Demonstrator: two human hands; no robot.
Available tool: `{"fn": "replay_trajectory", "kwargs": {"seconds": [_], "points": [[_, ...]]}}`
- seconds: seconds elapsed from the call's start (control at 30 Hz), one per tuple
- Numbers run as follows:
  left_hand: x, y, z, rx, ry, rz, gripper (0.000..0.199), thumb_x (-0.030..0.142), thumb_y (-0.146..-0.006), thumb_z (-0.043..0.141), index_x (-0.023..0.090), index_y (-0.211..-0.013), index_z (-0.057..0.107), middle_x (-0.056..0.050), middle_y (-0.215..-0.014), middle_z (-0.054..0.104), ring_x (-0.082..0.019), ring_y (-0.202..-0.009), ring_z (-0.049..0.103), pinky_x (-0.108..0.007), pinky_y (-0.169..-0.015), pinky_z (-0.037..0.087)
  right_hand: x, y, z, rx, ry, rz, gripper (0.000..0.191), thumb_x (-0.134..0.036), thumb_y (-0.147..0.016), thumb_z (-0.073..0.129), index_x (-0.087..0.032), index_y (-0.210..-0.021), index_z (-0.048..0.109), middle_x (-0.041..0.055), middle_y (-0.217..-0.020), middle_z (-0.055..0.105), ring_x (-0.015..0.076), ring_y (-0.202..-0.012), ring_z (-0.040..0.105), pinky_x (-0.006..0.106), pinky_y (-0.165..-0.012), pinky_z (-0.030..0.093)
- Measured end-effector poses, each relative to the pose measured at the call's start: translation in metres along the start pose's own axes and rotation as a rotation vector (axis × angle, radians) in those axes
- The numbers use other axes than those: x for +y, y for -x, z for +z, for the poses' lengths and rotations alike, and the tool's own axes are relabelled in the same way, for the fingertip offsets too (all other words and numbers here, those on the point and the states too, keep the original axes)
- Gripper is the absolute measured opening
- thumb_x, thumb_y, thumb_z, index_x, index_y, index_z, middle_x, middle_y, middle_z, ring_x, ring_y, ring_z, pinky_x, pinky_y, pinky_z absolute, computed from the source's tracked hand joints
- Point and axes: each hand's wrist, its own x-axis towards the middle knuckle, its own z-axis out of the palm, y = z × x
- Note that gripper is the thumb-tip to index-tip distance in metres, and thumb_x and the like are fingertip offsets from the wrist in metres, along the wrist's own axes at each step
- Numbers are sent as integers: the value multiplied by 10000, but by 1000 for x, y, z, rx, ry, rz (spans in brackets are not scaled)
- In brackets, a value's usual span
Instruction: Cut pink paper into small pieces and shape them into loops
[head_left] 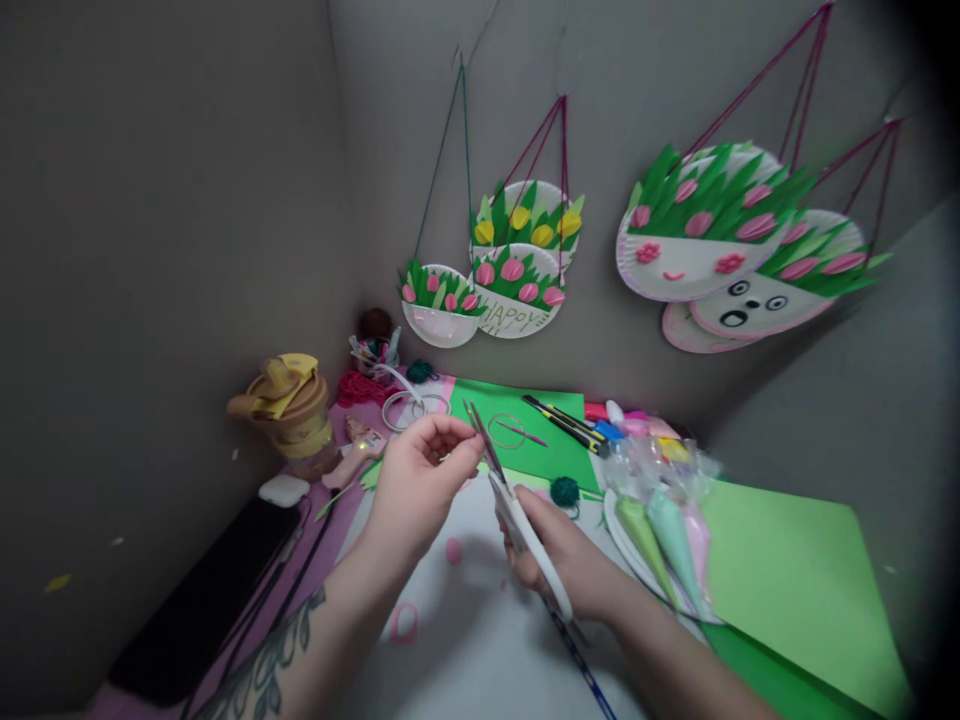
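My right hand [559, 550] grips a pair of scissors [531, 540] with white handles, blades pointing up and away from me. The blades look slightly apart. Close beside the blade tips, my left hand [427, 480] has its thumb and fingers pinched together; whatever is between them is too small to make out. On the white work surface [465, 660] below lie a small pink oval [453, 550] and a pink cut-out scrap [403, 622] with a hole in it. A dark blue patterned stick [577, 655] lies partly beneath my right hand.
Green paper [555, 460] at the back bears box cutters [566, 422] and a ring [507, 431]. A green yarn ball [565, 491] sits nearby. Filled bags [667, 540] rest on a plate at right, beside light green sheets [795, 570]. Decorated paper plates [694, 260] hang above.
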Motion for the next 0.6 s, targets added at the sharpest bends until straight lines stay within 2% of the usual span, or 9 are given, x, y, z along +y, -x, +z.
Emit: {"fn": "replay_trajectory", "kwargs": {"seconds": [0.33, 0.6], "points": [[3, -2, -6, -46, -62, 33, 192, 255, -714, 701, 168, -733, 531, 43, -632, 537, -75, -575, 497, -179, -528, 397, 3, -1, -8, -19, 85, -23, 227, -144, -569, 537, -210, -733, 394, -32, -727, 455, 127, -647, 398, 240, -581, 337], [7, -5, -10, -91, -50, 22, 195, 220, -686, 696, 173, -697, 507, 44, -625, 532, -74, -561, 496, -179, -519, 400, 6, -1, -12, -42, 121, -56, 231, -144, -575, 564, -209, -738, 414, -29, -734, 476, 137, -666, 412, 250, -603, 342]]}}
